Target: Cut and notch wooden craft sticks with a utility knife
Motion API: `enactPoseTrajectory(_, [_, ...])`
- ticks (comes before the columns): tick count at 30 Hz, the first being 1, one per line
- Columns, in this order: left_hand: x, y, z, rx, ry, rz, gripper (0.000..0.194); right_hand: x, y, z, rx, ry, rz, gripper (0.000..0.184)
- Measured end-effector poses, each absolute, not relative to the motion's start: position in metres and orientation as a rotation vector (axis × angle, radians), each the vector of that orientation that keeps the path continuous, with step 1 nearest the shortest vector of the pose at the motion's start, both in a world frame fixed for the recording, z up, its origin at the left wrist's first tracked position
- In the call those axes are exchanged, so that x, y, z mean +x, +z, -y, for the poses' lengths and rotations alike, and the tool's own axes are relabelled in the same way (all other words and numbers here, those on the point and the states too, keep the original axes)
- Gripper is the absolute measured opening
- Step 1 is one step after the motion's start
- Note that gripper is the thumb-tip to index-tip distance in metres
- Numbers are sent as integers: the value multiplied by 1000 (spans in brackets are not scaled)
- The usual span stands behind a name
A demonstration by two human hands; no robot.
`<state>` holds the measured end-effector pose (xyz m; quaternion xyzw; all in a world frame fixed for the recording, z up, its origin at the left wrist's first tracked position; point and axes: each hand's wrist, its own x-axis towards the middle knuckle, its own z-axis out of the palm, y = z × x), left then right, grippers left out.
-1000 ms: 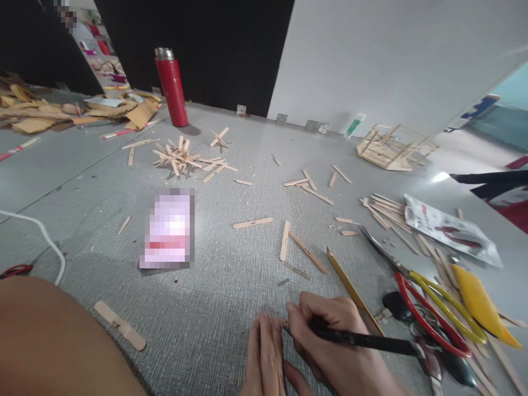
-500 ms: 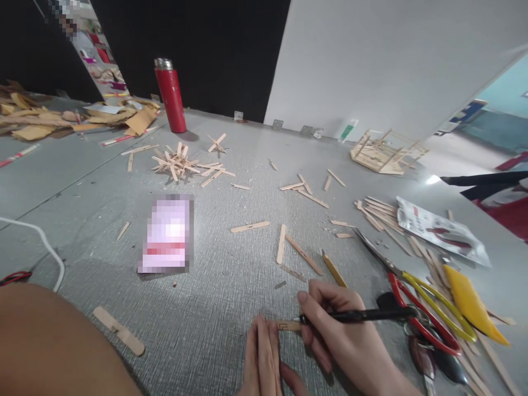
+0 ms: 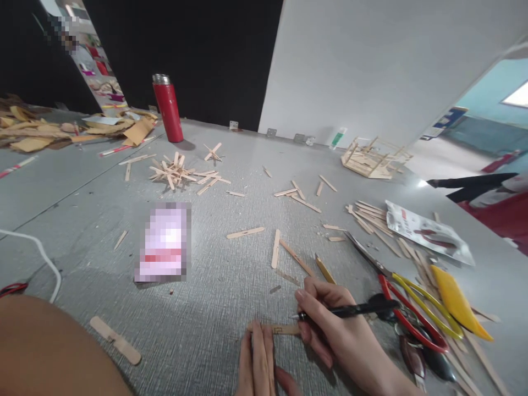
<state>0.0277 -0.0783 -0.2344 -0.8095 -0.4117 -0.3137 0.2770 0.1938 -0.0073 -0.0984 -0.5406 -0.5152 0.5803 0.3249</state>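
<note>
Under the fingertips of my left hand (image 3: 259,357), a wooden craft stick (image 3: 285,330) with dark angular lines drawn on it is held flat to the table. The fingers lie straight and close together, with the thumb partly in view at the right. My right hand (image 3: 340,330) pinches a black pen (image 3: 350,311), its tip just above the stick's upper edge; its fingers are at the stick's right end. Beyond the right hand lie a yellow cutter-like tool (image 3: 325,268), partly hidden, and two craft sticks, one pale (image 3: 276,249) and one darker (image 3: 296,257).
Red-and-yellow-handled scissors (image 3: 412,308), a yellow pouch-like object (image 3: 457,302) and a plastic package (image 3: 429,234) lie at the right. A red bottle (image 3: 168,110), a pile of sticks (image 3: 173,171) and a stick-built frame (image 3: 373,159) stand farther back. A notched stick (image 3: 115,340) lies left.
The pen tip has risen off the stick and the pen has tilted, its back end higher. My left hand stays pressing on the stick. The whole view has shifted slightly.
</note>
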Motion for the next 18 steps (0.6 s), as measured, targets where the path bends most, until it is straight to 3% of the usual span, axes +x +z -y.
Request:
enactPoseTrajectory(3, [24,-234,74,-2140,-853,1046,20,200,-94,10,-1376,1372,1453,38])
enactPoseTrajectory(8, [24,-231,78,-2138,-662,1123,15,231,-85,6,-1248,455,2123,3])
enactPoseTrajectory(12, [29,-234,80,-2123,-591,1120,13,253,-81,-7,-1166,196,2496,37])
enactPoseTrajectory(15, [32,-242,79,-2040,-700,1249,15,254,-73,-7,-1165,163,2435,34])
enactPoseTrajectory(18, [30,-248,77,-1940,-796,1271,13,250,-68,15,-1342,470,2200,11])
